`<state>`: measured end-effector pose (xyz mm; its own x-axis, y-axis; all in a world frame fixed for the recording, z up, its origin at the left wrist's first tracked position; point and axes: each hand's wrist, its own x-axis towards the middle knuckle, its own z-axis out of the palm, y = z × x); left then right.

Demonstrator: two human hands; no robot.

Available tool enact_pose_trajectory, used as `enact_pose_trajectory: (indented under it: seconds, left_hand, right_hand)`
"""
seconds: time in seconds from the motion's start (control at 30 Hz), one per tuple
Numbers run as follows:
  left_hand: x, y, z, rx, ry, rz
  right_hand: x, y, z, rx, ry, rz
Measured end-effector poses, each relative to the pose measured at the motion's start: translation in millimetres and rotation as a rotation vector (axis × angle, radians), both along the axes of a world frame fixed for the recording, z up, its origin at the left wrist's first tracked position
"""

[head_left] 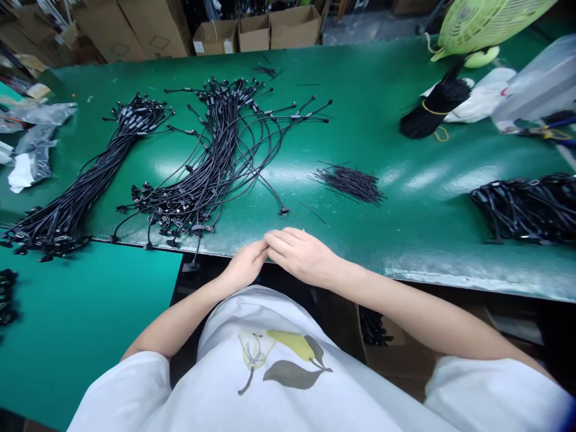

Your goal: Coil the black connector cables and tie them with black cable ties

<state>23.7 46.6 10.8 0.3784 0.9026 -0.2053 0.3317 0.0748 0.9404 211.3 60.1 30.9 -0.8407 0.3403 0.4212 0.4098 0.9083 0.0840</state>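
**Q:** What is the largest item before you?

**A:** One green-topped workbench (pixel 432 144), filling most of your view, with its near edge at your hands. A teal mat (pixel 85 330) lies at your 8 o'clock, and cardboard boxes (pixel 256 31) stand beyond the bench at 12.

**Q:** What stock is on the bench?

**A:** Item: a left cable bundle (pixel 81 186) at your 10 o'clock. Item: a centre cable bundle (pixel 216 162) at 11 to 12. Both are black leads with small connectors, laid flat and fanned out, probably so that the strands stay separate and their ends can be reached. Item: a black cable heap (pixel 526 207) at 3 o'clock, more tightly massed.

**Q:** And the smaller lots?

**A:** Item: a sheaf of black strands (pixel 436 105) at 2 o'clock, bound with a yellow tie, apparently to keep it together. Item: a loose pile of short black pieces (pixel 348 185) at 1 o'clock, kept apart from the long leads.

**Q:** What are your hands doing?

**A:** Your left hand (pixel 245 264) and right hand (pixel 303 257) rest together at the bench edge, their fingers loosely curled and closed on nothing. Both are empty. Nearest to them is the centre cable bundle; one stray connector (pixel 283 210) from it lies just ahead at 12 o'clock, not touching your fingers.
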Motion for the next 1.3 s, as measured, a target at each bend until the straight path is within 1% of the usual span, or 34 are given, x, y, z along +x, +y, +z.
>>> enact_pose_trajectory:
  seconds: [0.07,0.13,0.2,0.27,0.33,0.43,0.57,0.63,0.7,0.8,0.87,0.93,1.03,1.13,1.2,1.23,1.3]
  left_hand:
    - [-5,-2,3.4,-0.126,-0.068,-0.103]
    - [-10,-6,5.7,-0.316,-0.234,-0.173]
    - [-11,-9,5.5,-0.458,-0.391,-0.153]
    - [-10,-11,3.0,-0.508,-0.469,-0.083]
    - [-6,-12,-1.6,-0.502,-0.473,-0.023]
    - [-2,-12,-10.8,-0.453,-0.392,0.048]
    - [1,-10,-23.5,-0.430,-0.323,0.112]
    - [1,-8,-28.2,-0.392,-0.288,0.131]
    - [2,-7,-30.4,-0.292,-0.182,0.118]
    - [1,-6,-28.9,-0.113,0.061,0.040]
    - [0,-6,-25.6,-0.052,0.187,-0.001]
    - [0,-6,-21.8,-0.037,0.233,-0.017]
    - [3,-3,-16.9,-0.102,0.185,0.026]
    - [8,4,-11.9,-0.201,0.042,0.177]
    - [12,12,-7.6,-0.230,-0.109,0.305]
    - [13,17,-5.0,-0.225,-0.193,0.356]
    - [13,27,1.4,-0.176,-0.350,0.410]
  right_hand:
    - [2,2,5.0,-0.096,0.027,0.043]
    - [4,1,8.0,-0.178,0.070,0.080]
    - [5,-1,8.0,-0.208,0.104,0.091]
    - [6,-4,4.6,-0.183,0.111,0.080]
    - [4,-5,-0.6,-0.126,0.071,0.071]
    - [0,-7,-6.3,0.006,-0.059,0.055]
    - [-5,-11,-6.5,0.204,-0.246,0.027]
    - [-7,-12,-6.1,0.237,-0.298,-0.006]
    - [-9,-12,-6.4,0.230,-0.320,-0.034]
    - [-13,-10,-7.6,0.231,-0.347,-0.011]
    - [-17,-10,-8.3,0.238,-0.369,-0.003]
    - [-21,-10,-9.3,0.240,-0.402,-0.022]
    - [-25,-3,-11.4,0.204,-0.441,-0.089]
    - [-27,17,-12.0,0.067,-0.391,-0.204]
    - [-30,30,-10.8,-0.059,-0.280,-0.311]
    - [-33,34,-10.2,-0.126,-0.191,-0.373]
    - [-41,34,-10.7,-0.281,0.045,-0.477]
